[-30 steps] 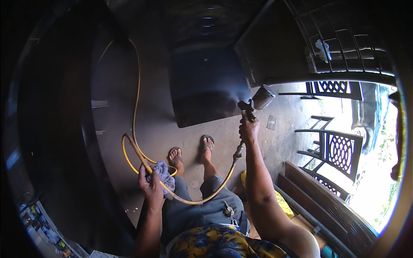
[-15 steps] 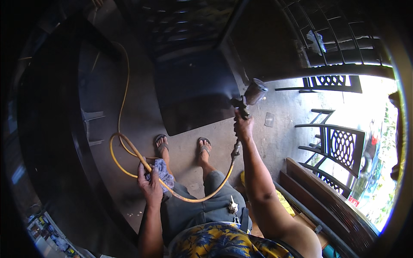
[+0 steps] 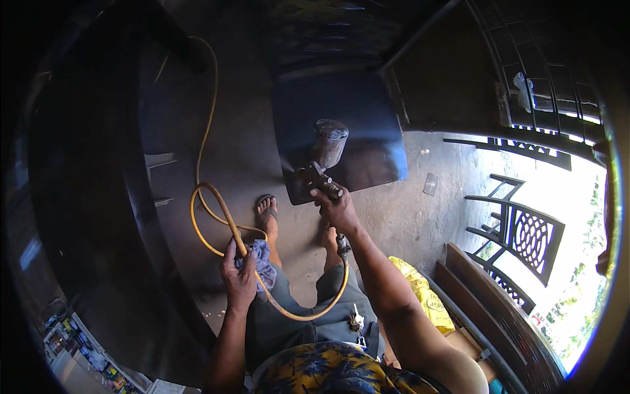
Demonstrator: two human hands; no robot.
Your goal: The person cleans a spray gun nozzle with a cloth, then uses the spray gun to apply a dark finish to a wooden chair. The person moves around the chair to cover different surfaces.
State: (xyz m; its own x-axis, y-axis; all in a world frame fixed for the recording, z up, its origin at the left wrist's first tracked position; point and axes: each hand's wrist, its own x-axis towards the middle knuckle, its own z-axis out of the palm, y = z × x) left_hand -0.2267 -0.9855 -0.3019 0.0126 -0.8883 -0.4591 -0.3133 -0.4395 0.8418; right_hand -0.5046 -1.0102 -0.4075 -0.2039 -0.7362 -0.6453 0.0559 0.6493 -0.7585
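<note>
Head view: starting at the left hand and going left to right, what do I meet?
Left hand → purplish-grey rag → spray gun → keys → yellow bag → black lattice-back chair.

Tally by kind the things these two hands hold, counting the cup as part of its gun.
Spray gun: 1, in the right hand
Hose: 1, in the left hand
Cloth: 1, also in the left hand
Total: 3
</note>
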